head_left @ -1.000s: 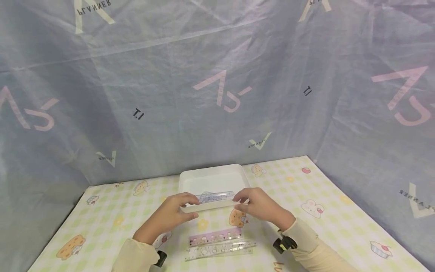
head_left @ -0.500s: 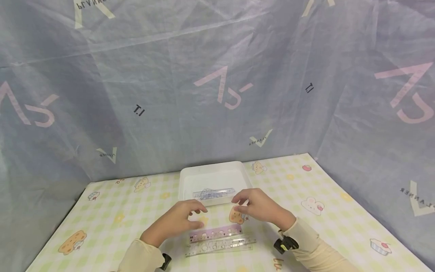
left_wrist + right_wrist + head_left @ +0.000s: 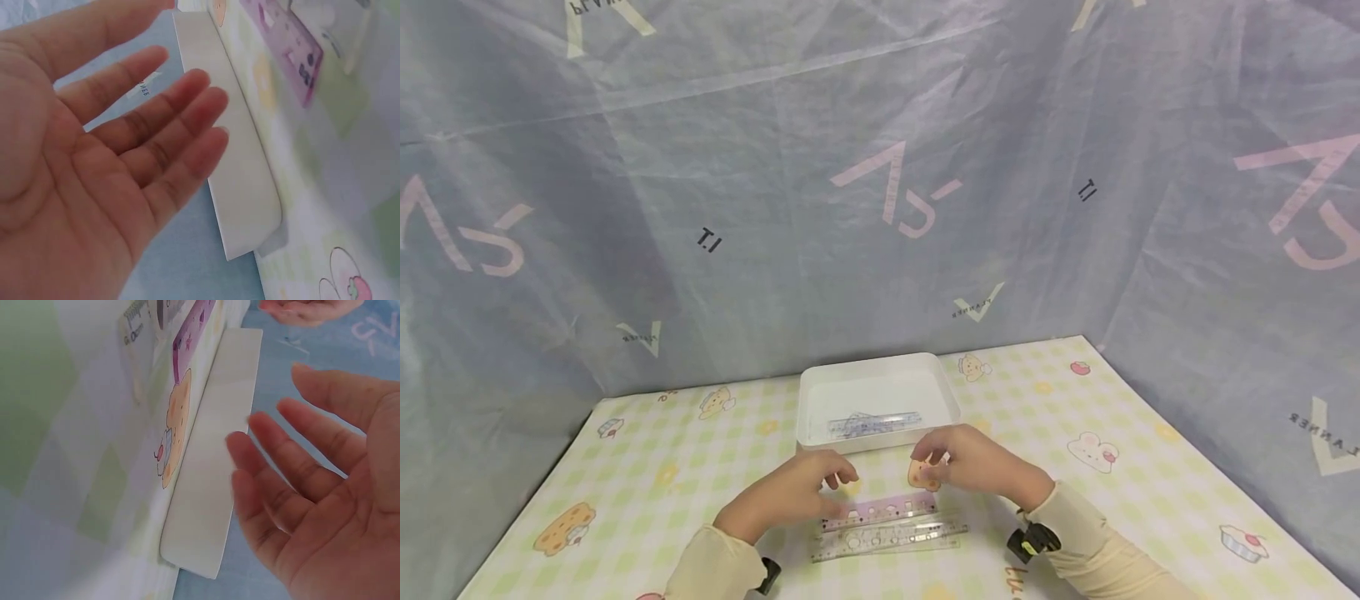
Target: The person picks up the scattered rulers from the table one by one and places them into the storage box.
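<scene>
L hand (image 3: pixel 790 496) & R hand (image 3: pixel 979 463) (hands loosely spread) nr purple ruler (image 3: pixel 882 509).

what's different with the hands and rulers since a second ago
The left hand has drawn back from the white tray toward the person, near the purple ruler. The right hand has eased back slightly too. Both are empty. The tray, purple ruler and clear rulers stayed put; the bluish rulers lie in the tray as before.
</scene>
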`<state>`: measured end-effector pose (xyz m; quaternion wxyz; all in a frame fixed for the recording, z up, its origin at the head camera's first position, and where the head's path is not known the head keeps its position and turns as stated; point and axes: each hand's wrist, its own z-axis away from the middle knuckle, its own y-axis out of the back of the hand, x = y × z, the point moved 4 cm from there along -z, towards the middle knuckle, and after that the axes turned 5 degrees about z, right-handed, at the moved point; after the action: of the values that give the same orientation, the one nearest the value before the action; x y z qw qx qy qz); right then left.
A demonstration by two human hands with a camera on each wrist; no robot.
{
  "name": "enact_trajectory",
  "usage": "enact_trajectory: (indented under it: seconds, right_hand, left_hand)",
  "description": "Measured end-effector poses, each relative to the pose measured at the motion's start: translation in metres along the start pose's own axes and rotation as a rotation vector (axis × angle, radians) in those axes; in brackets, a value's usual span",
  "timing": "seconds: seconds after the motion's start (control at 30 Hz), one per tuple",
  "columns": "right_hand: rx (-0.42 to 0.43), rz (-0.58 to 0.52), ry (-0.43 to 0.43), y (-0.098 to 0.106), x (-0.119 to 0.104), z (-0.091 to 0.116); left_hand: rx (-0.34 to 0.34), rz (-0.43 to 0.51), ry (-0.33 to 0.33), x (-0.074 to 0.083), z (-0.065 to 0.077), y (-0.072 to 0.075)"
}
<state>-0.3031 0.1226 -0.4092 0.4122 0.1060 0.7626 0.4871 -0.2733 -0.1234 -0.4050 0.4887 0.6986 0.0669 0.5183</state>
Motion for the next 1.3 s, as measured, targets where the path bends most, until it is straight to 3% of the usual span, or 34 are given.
enact_trajectory:
  seconds: [0.17,0.3,0.67,1.3]
  right_hand:
    - [-0.069,0.029,0.033,-0.006,-0.001,-0.001]
    - [-0.094,0.033,0.012,-0.009,-0.001,0.000]
    - [-0.165,0.017,0.000,-0.017,-0.002,0.001]
    - [-0.203,-0.009,-0.013,-0.024,0.001,0.002]
  left_hand:
    - [-0.006,-0.001,0.044,-0.004,0.000,-0.003]
    - [-0.023,0.015,0.086,-0.008,0.002,-0.005]
    - [-0.064,-0.022,0.044,-0.017,-0.003,-0.016]
    - [-0.051,-0.034,0.127,-0.015,-0.003,-0.021]
